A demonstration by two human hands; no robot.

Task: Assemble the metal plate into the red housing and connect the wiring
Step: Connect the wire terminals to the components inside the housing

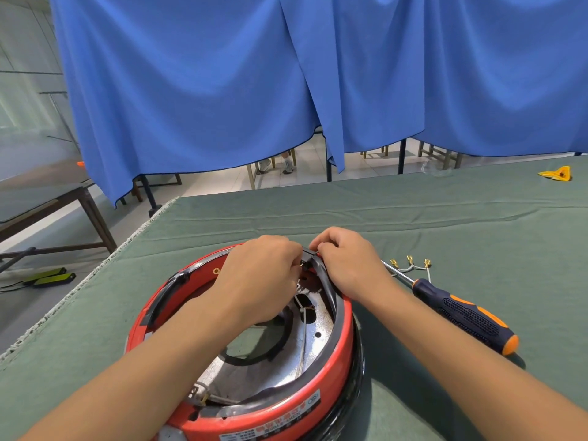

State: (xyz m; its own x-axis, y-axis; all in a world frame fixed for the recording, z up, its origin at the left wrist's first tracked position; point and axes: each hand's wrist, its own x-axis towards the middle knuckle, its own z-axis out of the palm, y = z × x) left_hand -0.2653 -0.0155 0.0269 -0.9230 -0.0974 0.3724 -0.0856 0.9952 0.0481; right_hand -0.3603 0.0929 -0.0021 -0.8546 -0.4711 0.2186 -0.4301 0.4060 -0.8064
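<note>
Blue cloth curtains (pixel 197 90) hang behind my worktop (pixel 413 218), which is covered in a creased green cloth. Right in front of me sits the round red housing with a black rim (pixel 342 342), and the shiny perforated metal plate (pixel 313 338) already lies down inside it, so I judge the seating done and the wiring step under way.

My left hand (pixel 261 268) reaches over the housing with its fingers curled at the far rim, pinching what looks like a small terminal or wire end there; the thing itself is mostly hidden, so I cannot name it for sure. My right hand (pixel 346 262) is curled against the same spot from the outside, gripping the black rim part beside the left fingertips. Thin white wires (pixel 304 316) run across the plate towards that point.

Next I expect to push the connector home, which calls for a steady hold on the rim and a straight press, not a twist.

Off to my right lie a screwdriver with a dark blue and orange handle (pixel 467 313) and a loose white wire lead with three brass spade terminals (pixel 410 265), untouched.

A white label (pixel 273 418) on the housing's near wall carries red print, too blurred to read. No brand is legible.
</note>
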